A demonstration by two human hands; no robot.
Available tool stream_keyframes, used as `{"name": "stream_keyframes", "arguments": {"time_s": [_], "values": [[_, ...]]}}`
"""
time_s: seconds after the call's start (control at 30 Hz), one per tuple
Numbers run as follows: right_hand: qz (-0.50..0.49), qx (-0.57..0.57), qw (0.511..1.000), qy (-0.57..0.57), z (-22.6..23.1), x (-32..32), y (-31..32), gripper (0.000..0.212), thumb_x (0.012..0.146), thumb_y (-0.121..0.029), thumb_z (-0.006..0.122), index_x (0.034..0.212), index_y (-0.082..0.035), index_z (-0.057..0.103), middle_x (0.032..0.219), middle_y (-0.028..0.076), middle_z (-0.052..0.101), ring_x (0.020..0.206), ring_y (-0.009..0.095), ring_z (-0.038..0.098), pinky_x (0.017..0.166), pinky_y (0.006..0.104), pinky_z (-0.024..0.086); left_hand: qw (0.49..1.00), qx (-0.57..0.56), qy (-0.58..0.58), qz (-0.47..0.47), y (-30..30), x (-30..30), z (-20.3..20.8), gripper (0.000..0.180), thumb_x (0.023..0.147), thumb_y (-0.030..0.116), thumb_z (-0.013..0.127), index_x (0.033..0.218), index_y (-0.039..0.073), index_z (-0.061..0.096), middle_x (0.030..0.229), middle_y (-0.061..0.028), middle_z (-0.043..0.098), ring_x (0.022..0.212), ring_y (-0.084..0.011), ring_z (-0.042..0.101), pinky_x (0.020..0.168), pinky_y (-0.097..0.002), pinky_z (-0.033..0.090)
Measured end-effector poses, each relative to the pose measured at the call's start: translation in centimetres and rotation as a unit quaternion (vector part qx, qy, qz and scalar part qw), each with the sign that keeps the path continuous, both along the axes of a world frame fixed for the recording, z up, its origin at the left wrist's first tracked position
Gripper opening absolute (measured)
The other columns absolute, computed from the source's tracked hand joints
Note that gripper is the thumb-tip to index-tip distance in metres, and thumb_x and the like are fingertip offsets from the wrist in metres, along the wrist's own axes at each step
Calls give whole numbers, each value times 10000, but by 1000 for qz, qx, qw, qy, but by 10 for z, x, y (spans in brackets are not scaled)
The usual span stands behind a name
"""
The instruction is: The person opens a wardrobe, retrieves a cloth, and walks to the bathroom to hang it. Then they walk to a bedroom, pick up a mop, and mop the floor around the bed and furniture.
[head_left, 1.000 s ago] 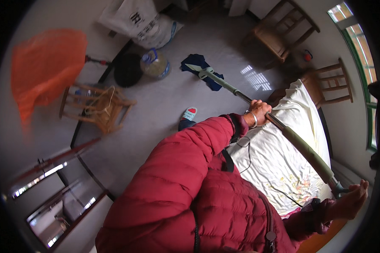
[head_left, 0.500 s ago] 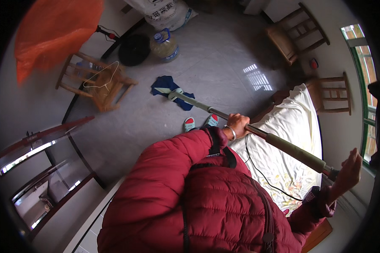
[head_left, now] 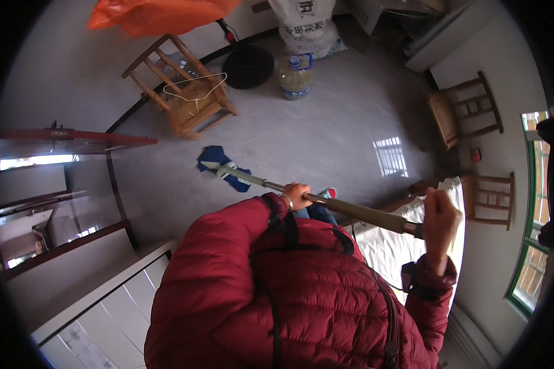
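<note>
A flat mop with a pale green and metal pole (head_left: 375, 214) slants across the floor in front of me. Its head (head_left: 226, 170), wrapped in dark blue cloth, lies on the grey floor to the left. My left hand (head_left: 298, 195), with a bracelet at the wrist, is closed round the middle of the pole. My right hand (head_left: 441, 221) is at the pole's upper end, fingers curled over it. Both arms are in dark red padded sleeves. Part of one shoe (head_left: 329, 193) shows beyond the pole.
A wooden chair (head_left: 191, 114) bearing a white hanger stands ahead left, by a black round object (head_left: 248, 66), a large water jug (head_left: 295, 77) and a white sack (head_left: 308, 31). Two chairs (head_left: 474, 114) line the right wall. A pale cloth-covered surface (head_left: 381, 249) is close on my right.
My view has turned left and the mop head now lies nearer me, farther left. My right hand's fingers, stretched out before, have curled in at the pole's end. The left hand keeps its grip.
</note>
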State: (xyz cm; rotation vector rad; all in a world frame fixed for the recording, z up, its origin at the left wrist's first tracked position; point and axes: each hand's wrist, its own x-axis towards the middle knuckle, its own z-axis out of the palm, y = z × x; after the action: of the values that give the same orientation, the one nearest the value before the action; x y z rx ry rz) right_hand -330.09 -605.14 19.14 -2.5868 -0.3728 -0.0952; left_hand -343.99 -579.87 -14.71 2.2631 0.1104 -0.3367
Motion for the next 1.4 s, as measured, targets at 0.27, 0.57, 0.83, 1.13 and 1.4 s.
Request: {"name": "stream_keyframes", "arguments": {"time_s": [0.27,0.57,0.83,1.13,1.4], "values": [[131,87,965,210,-91,-45,129,153,805,-144,609,753,0,608,605,196,579,540,331,607,502,368,459,972,175,129,92,125,-90,-17,351,668,465,659,760,127,646,828,-124,659,810,-345,630,746,-443,503],[328,212,854,345,-71,-6,190,343,909,-336,562,898,1,626,678,72,555,654,130,492,602,299,435,929,111,-188,298,165,-101,31,40,673,85,578,696,91,545,712,-134,588,725,-363,565,634,-461,426],[176,83,864,465,-150,171,163,270,838,-234,529,923,2,629,778,66,652,551,129,529,447,276,429,715,118,-368,583,243,-123,138,172,782,0,666,870,78,541,816,-28,552,761,-139,527,721,-251,443],[97,53,839,533,-402,412,213,191,707,-188,633,809,-30,602,768,102,673,533,217,574,499,339,478,381,194,-275,861,234,-152,215,233,757,162,738,880,31,589,886,-93,605,853,-209,573,810,-345,495],[390,-192,843,316,-554,490,371,226,712,-220,593,806,-15,572,788,145,644,632,274,641,488,381,504,443,93,-185,872,209,-70,203,229,877,155,580,1064,106,458,1158,-108,566,1133,-226,508,956,-392,405]]}}
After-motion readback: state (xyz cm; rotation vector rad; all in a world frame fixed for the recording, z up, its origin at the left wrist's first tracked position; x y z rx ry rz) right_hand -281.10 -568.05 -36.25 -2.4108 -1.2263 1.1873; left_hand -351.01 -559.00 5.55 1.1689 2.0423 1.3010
